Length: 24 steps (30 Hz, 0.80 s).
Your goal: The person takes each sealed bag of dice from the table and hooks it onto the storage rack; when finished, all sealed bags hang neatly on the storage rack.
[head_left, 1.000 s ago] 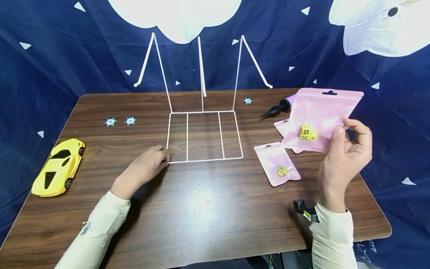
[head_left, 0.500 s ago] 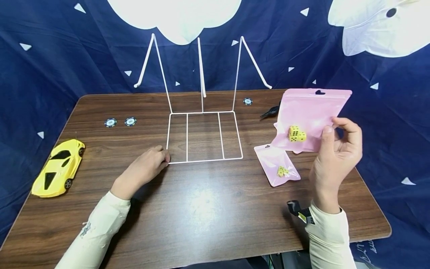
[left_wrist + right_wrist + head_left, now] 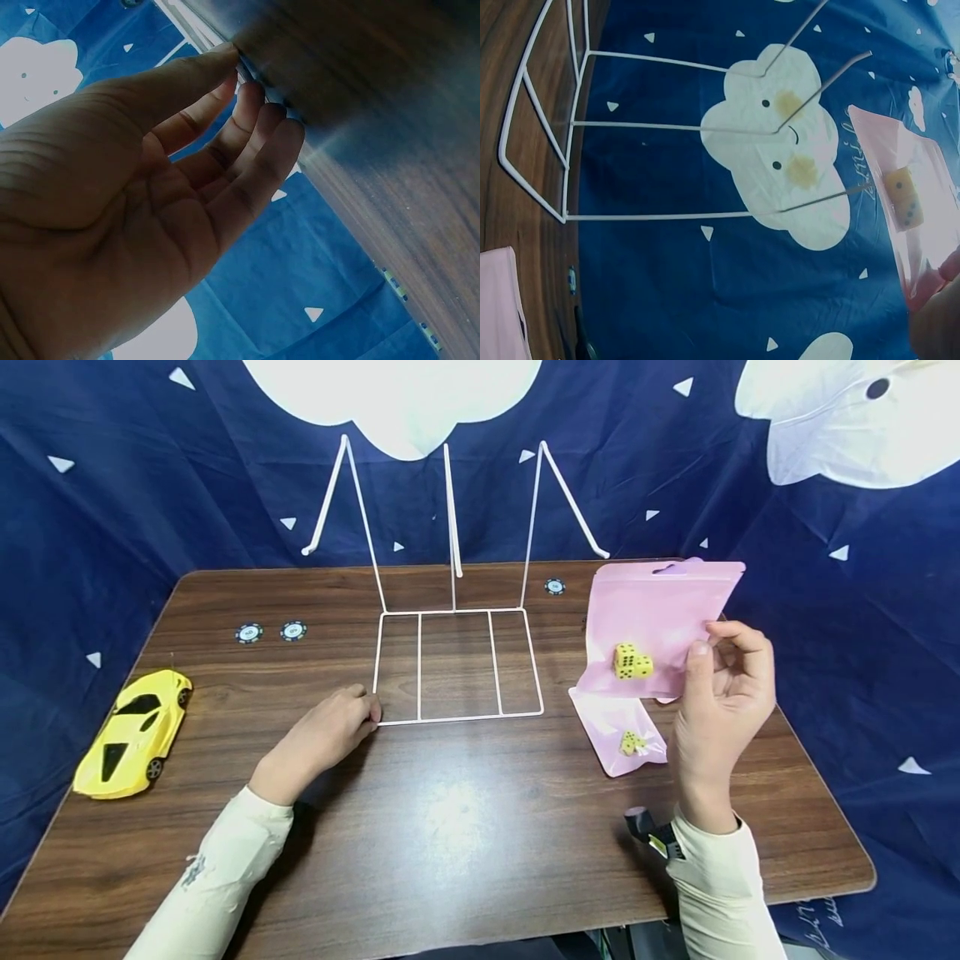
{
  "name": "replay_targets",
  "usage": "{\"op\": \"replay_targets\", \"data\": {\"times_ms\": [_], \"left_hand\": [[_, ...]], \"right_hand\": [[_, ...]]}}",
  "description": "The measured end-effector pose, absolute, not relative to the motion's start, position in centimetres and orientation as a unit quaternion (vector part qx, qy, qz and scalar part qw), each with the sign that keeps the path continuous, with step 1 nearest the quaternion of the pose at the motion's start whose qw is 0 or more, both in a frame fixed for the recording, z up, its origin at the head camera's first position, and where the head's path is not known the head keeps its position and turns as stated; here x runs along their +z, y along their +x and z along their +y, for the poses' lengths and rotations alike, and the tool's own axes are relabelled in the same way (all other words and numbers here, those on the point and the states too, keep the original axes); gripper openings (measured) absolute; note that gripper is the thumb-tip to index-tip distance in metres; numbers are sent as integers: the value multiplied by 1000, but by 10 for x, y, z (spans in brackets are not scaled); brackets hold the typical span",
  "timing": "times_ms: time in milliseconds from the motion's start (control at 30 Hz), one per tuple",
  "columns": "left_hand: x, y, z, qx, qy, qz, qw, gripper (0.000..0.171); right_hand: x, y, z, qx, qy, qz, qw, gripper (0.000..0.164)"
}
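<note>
My left hand (image 3: 326, 735) pinches the near left corner of a white wire display rack (image 3: 461, 719), thumb against fingertips in the left wrist view. The rack's base lies on the table, and three hooked prongs rise at its back. Raised on the right, my right hand (image 3: 723, 710) pinches the right edge of a pink zip bag (image 3: 675, 610) between thumb and fingers. Yellow dice (image 3: 626, 662) sit in the bag's lower part. In the right wrist view, the held bag (image 3: 930, 165) hangs level with the ends of the rack's prongs.
A second pink bag (image 3: 600, 718) with small yellow dice lies below the held one. Another bag is mostly hidden behind it. Poker chips (image 3: 293, 631) lie left of the rack, one chip (image 3: 555, 586) behind right. A yellow toy car (image 3: 135, 735) stands at the left edge.
My right hand has moved left with the pink bag, which now covers the black-tipped purple object and the second bag's top. The left hand and the rack have stayed put.
</note>
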State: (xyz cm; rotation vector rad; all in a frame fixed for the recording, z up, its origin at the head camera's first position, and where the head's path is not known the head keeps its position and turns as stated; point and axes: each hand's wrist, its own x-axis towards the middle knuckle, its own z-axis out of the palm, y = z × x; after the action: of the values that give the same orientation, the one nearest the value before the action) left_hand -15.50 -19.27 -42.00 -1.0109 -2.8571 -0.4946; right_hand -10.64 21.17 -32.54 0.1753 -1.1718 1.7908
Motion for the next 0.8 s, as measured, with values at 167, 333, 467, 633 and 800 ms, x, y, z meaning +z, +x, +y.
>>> {"op": "replay_targets", "data": {"times_ms": [167, 333, 467, 633, 800], "left_hand": [[-420, -154, -192, -162, -326, -931, 30, 19], [-420, -154, -193, -161, -326, -931, 34, 19], [-421, -155, -194, -163, -331, -929, 38, 20], [-422, -155, -195, -167, -330, -928, 41, 22], [-422, -155, -193, -162, -323, -932, 32, 22]], "right_hand": [[-329, -106, 208, 735, 74, -487, 466, 18], [-331, -106, 203, 732, 70, -501, 456, 18], [-331, -108, 198, 738, 83, -497, 449, 18], [-332, -115, 190, 740, 104, -493, 446, 18], [-332, -119, 182, 740, 111, -496, 441, 19]]}}
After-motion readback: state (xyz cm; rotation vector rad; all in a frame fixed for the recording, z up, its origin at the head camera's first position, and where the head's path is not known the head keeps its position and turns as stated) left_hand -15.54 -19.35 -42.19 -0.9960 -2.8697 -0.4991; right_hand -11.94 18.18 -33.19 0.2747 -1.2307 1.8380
